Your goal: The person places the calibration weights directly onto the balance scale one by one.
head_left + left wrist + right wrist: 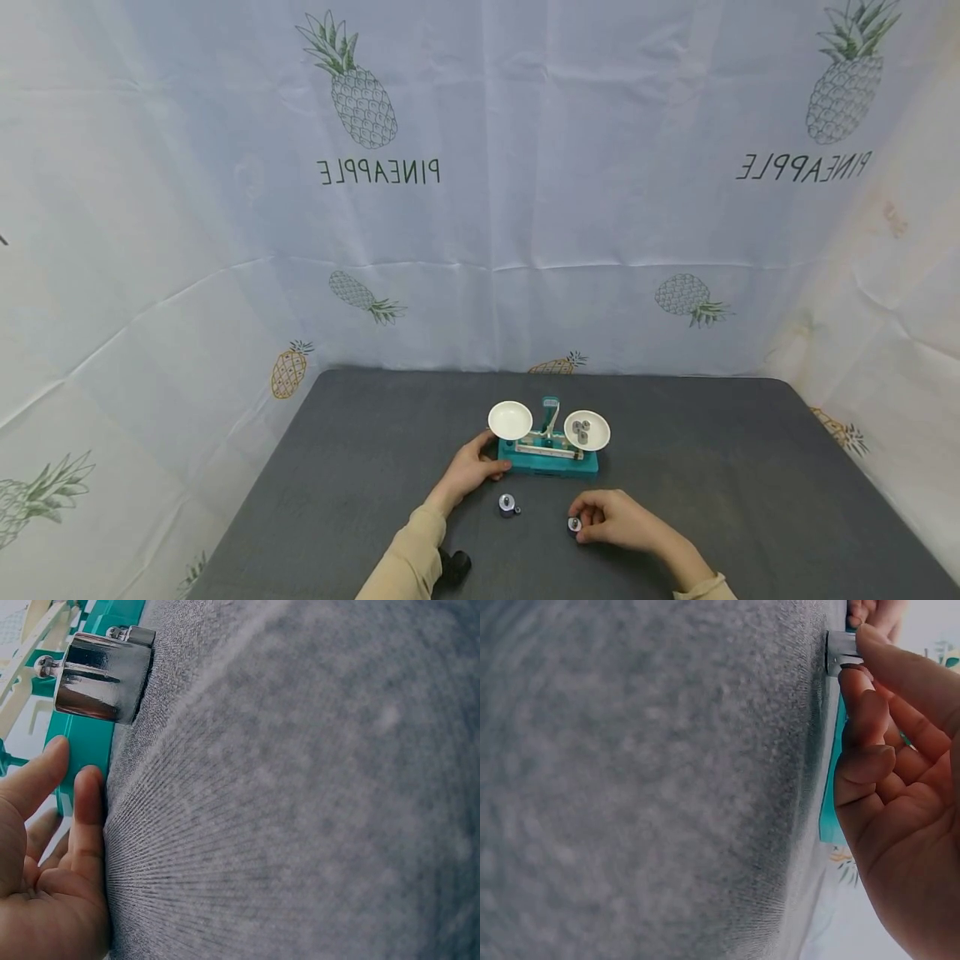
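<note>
Soft, even light in head view, glints on chrome weight (101,679), dimmer wrist views, near tabletop (360,795) blurred

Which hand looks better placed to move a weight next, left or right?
Probably the right. The right hand pinches a metal weight in front of the pan that holds small weights, while the left hand is occupied holding the green base.

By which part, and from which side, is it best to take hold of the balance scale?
Probably by its teal base, at both short ends, from left and right: it is a low block on the table, while the white pans sit above and would likely tip, spilling the small weights in the right one.
</note>
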`<state>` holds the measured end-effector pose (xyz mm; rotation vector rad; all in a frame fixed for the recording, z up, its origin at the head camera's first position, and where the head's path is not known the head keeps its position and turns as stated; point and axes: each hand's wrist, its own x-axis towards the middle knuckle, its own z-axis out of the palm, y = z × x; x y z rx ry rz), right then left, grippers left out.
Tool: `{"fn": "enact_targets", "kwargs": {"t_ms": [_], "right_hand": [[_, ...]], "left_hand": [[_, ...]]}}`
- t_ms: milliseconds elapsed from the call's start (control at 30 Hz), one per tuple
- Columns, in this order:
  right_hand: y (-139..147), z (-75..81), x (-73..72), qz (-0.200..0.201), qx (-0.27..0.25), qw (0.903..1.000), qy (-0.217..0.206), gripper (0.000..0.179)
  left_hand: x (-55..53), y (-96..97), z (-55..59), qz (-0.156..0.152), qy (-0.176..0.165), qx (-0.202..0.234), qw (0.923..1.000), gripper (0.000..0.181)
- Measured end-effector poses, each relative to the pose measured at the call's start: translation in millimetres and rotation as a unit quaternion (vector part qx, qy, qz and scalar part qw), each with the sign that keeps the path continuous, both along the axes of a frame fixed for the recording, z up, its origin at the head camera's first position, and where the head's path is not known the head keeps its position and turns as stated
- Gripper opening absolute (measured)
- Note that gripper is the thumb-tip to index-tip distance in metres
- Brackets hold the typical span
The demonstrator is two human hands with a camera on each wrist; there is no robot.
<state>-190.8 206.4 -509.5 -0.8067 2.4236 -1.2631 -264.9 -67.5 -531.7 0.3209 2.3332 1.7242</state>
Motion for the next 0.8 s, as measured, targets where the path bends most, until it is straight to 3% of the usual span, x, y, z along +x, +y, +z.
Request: {"fn": "enact_targets", "kwargs": {"t_ms": [567, 800], "right_hand": [[0.6, -3.0, 0.9, -0.003, 0.001, 1.0000, 0.008, 0.020], [4.1, 0.0, 0.9, -0.011, 0.023, 0.9996, 0.015, 0.019]], "left_hand": [[-0.7, 0.0, 0.5, 0.001, -0.002, -0.007, 1.0000, 0.067], [1.1, 1.0, 3.6, 0.007, -0.001, -0.013, 0.9999, 0.065]]}}
